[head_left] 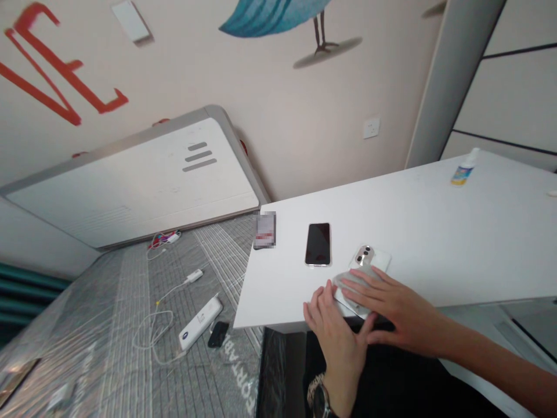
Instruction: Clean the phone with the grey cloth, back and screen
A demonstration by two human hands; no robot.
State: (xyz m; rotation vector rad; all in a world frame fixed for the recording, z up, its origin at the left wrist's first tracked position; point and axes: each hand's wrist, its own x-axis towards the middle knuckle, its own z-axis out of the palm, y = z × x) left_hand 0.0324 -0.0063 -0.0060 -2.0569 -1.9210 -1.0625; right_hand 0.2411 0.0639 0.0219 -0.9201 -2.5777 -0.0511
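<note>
Head view: open right hand (394, 307) is pressing a grey cloth (354, 284) onto a smartphone (365, 255), half-open left hand (335, 342) bracing its side; a slip under that pressure could send it off the white table (435, 232).

We look from the person's own head, forward and down at a tilted angle, close over the white tabletop (383, 232), with the left hand (335, 342) and right hand (391, 307) low in the frame and the wall (304, 116) beyond.

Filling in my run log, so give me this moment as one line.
right hand: on grey cloth over white-backed phone | left hand: at that phone's edge | beside: black-screened phone
</note>
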